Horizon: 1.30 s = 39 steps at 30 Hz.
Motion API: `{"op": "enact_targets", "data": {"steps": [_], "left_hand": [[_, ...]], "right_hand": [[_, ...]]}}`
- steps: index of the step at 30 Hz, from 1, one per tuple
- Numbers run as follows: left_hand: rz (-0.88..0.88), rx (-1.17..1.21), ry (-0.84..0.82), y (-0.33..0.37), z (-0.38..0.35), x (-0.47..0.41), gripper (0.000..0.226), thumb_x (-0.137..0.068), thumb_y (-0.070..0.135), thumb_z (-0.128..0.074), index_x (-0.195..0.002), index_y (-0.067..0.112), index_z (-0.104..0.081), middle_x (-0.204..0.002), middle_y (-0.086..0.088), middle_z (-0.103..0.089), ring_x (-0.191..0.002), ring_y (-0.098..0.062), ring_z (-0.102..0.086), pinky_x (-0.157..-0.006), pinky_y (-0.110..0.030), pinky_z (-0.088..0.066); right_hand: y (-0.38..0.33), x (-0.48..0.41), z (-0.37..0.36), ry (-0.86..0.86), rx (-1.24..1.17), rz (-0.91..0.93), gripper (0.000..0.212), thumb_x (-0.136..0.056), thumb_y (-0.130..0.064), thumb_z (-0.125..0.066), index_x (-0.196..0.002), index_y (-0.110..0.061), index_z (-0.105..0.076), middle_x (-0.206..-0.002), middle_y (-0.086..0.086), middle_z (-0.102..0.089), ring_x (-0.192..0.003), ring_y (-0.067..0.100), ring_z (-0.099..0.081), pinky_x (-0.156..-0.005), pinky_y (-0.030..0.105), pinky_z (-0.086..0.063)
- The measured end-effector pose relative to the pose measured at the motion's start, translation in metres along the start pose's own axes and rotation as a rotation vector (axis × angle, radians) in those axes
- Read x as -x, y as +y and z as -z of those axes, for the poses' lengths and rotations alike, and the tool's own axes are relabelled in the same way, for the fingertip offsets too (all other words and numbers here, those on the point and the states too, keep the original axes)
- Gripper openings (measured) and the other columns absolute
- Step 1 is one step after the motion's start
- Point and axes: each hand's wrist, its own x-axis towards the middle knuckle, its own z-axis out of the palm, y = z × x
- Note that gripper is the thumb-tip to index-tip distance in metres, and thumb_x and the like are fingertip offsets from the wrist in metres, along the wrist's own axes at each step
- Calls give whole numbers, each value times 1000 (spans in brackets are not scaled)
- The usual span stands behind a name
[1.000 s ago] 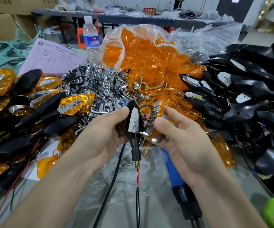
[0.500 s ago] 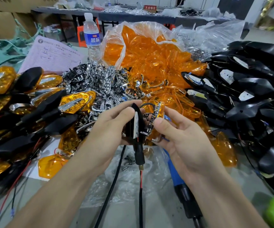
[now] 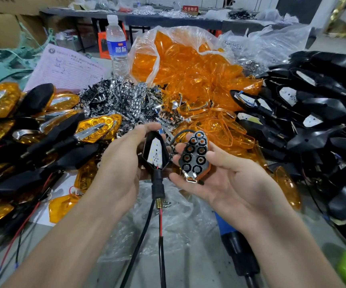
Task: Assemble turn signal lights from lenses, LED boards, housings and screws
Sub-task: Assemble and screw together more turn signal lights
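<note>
My left thumb and the fingers behind it curl round the black housing, so my left hand grips it in the middle of the frame. The white LED board sits inside the housing, and its open side looks up at me. My right fingertips bend up on one side of the lens piece and my thumb is at the other side, so my right hand holds it like a little cup, palm up. The lens piece is orange with a dark part full of round holes, and I see its inside. It lies just to the right of the housing, close but I think not touching. Both long shapes point up and down the frame, tips away from me. I think the lens piece must flip over to the left, like shutting a book, to land on the housing. My right hand has that job. Half a second ago the two parts were close together and I saw them edge-on; now they are swung apart and both lie open to me. A red and a black wire hang down from the housing. Farther out, a bag of orange lenses sits at the top middle, done lights at the left, and more black housings at the right.
</note>
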Motion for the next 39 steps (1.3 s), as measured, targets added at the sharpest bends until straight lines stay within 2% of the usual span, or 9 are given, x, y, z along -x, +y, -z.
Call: {"op": "enact_targets", "data": {"steps": [5,9,14,20,23,27,30,35,39], "left_hand": [[-76,-106,-62,-6,1,-2,29,-73,23,-75,-99,37,-77,-110,-7,-76,-100,-30,-75,-66,-50,-63],[-182,-128,-51,-7,3,-2,35,-92,-1,-68,-94,34,-75,-104,-4,-79,-94,-28,-78,-80,-58,-62],[-226,-127,-86,-6,1,0,34,-101,0,-59,-97,31,-74,-104,-5,-79,-93,-31,-78,-64,-41,-62],[-246,-133,-99,-6,-1,2,35,-102,6,-58,-110,36,-74,-106,-5,-78,-98,-31,-77,-73,-43,-63],[-233,-137,-98,-4,-3,3,35,-102,4,-57,-109,32,-77,-104,-4,-78,-97,-27,-77,-73,-42,-63],[-204,-102,-100,-1,-5,6,37,-101,-1,-56,-101,28,-80,-102,-6,-79,-88,-20,-78,-64,-27,-59],[-180,-96,-93,0,-4,6,37,-100,-1,-57,-98,27,-81,-102,-8,-79,-88,-21,-77,-66,-27,-59],[-191,-149,-72,1,-5,6,35,-92,-5,-63,-95,24,-82,-98,-8,-80,-100,-28,-76,-92,-46,-58],[-178,-136,-43,3,-8,7,35,-88,-11,-63,-89,18,-82,-81,-1,-79,-73,-12,-73,-65,-23,-57]], "right_hand": [[0,1,-1,35,96,27,34,-77,-8,-62,-105,-9,-81,-115,17,-76,-98,26,-75,-78,44,-64],[2,0,0,108,197,93,30,-80,-8,-64,-105,-9,-81,-112,18,-76,-92,26,-76,-75,41,-63],[4,0,-2,146,347,147,32,-100,-1,-52,-101,-13,-81,-110,12,-79,-90,22,-76,-73,35,-62],[5,1,-8,64,331,160,35,-100,1,-49,-105,-13,-80,-109,14,-78,-89,21,-75,-78,37,-64],[6,-6,-9,108,234,140,54,-95,6,-36,-91,-17,-84,-99,13,-79,-95,32,-72,-78,41,-64],[6,0,-7,40,237,101,41,-91,1,-52,-127,-3,-70,-126,24,-71,-120,37,-68,-103,50,-56],[6,3,-7,105,226,99,61,-76,-6,-65,-137,-7,-60,-129,26,-68,-118,40,-68,-111,54,-48],[14,6,-19,228,310,252,41,-63,-15,-80,-98,-15,-58,-75,3,-67,-64,15,-64,-64,31,-56],[31,4,-27,320,460,445,38,-69,-3,-91,-80,-18,-58,-69,7,-65,-65,17,-56,-64,28,-50]]}}
